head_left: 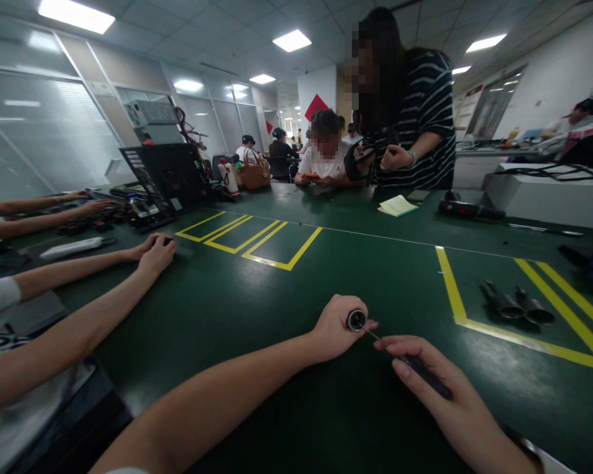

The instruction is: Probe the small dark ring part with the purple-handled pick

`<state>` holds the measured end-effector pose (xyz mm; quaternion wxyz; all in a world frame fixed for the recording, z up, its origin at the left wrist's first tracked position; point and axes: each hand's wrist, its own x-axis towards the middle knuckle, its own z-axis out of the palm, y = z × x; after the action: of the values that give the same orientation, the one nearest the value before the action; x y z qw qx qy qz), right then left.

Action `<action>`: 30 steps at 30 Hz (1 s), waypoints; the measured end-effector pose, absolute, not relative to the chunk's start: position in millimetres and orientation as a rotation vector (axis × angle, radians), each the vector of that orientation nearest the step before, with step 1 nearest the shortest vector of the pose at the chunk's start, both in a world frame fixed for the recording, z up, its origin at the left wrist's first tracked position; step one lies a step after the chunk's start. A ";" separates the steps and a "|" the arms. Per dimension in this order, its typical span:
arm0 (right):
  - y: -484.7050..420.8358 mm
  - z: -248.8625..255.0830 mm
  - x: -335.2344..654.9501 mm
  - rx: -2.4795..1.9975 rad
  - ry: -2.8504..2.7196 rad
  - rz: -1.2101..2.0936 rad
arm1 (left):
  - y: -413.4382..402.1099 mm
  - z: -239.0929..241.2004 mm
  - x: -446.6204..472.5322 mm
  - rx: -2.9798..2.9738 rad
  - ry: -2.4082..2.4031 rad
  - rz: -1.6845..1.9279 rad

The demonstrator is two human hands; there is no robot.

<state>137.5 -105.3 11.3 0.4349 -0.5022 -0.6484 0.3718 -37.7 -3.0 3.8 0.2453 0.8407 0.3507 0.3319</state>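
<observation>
My left hand [337,327] is closed around a small round metal cylinder [356,318], its hollow end turned toward me; the rest of it is hidden in my fist. In my right hand [437,382] is a thin screwdriver [425,378] with a dark handle. Its narrow shaft reaches into the cylinder's opening, and the tip is hidden inside. Both hands are just above the green table [257,395]. To the right, two dark metal pieces with flared, cup-like ends [534,308] lie inside a yellow tape outline [514,338].
Beside me on the left, a co-worker's hands [155,255] hold a small dark object. Further left are a white tool [74,247], cables and an open computer case [170,174]. A notepad [398,205], a black tool [469,208] and a white box [548,194] sit opposite, where a person stands.
</observation>
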 end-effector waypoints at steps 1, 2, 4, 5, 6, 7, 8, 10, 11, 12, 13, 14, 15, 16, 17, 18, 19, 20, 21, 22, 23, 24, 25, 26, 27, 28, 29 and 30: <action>-105.1 11.6 137.4 -1.252 -1.613 0.913 | -2.9 3.6 -37.9 2.307 0.970 0.905; -104.8 11.9 137.2 -1.252 -1.613 0.902 | -2.9 3.3 -38.1 2.321 0.987 0.904; -104.2 13.2 136.7 -1.247 -1.616 0.882 | -3.1 2.8 -38.5 2.348 1.013 0.908; -103.9 14.1 136.3 -1.242 -1.616 0.878 | -3.3 2.7 -38.6 2.361 1.017 0.912; -103.7 15.0 136.0 -1.237 -1.616 0.877 | -3.5 2.8 -38.8 2.374 1.016 0.911; -103.5 15.8 135.7 -1.232 -1.617 0.880 | -3.8 2.9 -38.8 2.387 1.014 0.906; -103.4 16.4 135.6 -1.229 -1.618 0.885 | -4.1 3.2 -38.8 2.396 1.013 0.896; -103.3 17.1 135.6 -1.228 -1.619 0.897 | -4.4 4.0 -38.7 2.395 1.007 0.882; -103.4 17.0 135.8 -1.228 -1.617 0.902 | -4.5 4.3 -38.7 2.386 0.997 0.883; -103.6 16.8 135.9 -1.224 -1.615 0.905 | -4.4 4.7 -38.7 2.373 0.981 0.889; -103.8 16.5 136.1 -1.219 -1.613 0.907 | -4.3 4.9 -38.6 2.360 0.966 0.897; -104.1 16.2 136.3 -1.215 -1.610 0.910 | -4.2 4.9 -38.6 2.347 0.953 0.901; -104.5 15.9 136.3 -1.211 -1.610 0.912 | -4.0 4.8 -38.5 2.336 0.945 0.900; -104.8 15.6 136.4 -1.210 -1.609 0.915 | -3.7 4.6 -38.5 2.328 0.940 0.895; -105.2 15.3 136.3 -1.214 -1.608 0.920 | -3.5 4.2 -38.4 2.322 0.938 0.893; -105.5 15.0 136.2 -1.219 -1.608 0.921 | -3.2 3.7 -38.3 2.320 0.936 0.895; -105.8 14.7 136.2 -1.225 -1.609 0.918 | -2.9 3.2 -38.2 2.321 0.937 0.902; -106.0 14.5 136.1 -1.230 -1.611 0.911 | -2.7 2.6 -38.1 2.325 0.938 0.911; -106.2 14.4 136.1 -1.235 -1.614 0.905 | -2.6 2.1 -38.1 2.332 0.944 0.920; -106.3 14.4 136.1 -1.240 -1.618 0.897 | -2.5 1.7 -38.2 2.342 0.956 0.925; -106.3 14.6 136.1 -1.243 -1.622 0.890 | -2.6 1.3 -38.2 2.354 0.971 0.926; -106.3 15.0 136.1 -1.247 -1.626 0.885 | -2.8 1.1 -38.4 2.368 0.987 0.923; -106.2 15.4 136.0 -1.249 -1.629 0.883 | -3.0 1.1 -38.5 2.381 1.004 0.919; -106.1 16.0 135.9 -1.248 -1.631 0.879 | -3.3 1.1 -38.6 2.392 1.019 0.915; -106.0 16.5 135.8 -1.244 -1.630 0.872 | -3.7 1.3 -38.7 2.398 1.033 0.913; -106.0 16.9 135.7 -1.243 -1.626 0.865 | -4.0 1.7 -38.7 2.397 1.044 0.910; -106.0 17.2 135.5 -1.241 -1.619 0.856 | -4.3 2.2 -38.7 2.392 1.053 0.905; -106.1 17.3 135.3 -1.239 -1.611 0.848 | -4.5 2.8 -38.7 2.386 1.062 0.896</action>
<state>135.3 -106.1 17.3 0.4526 -0.5015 -0.6524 0.3435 -38.7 -4.5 2.8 0.1892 0.8485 0.3777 0.3186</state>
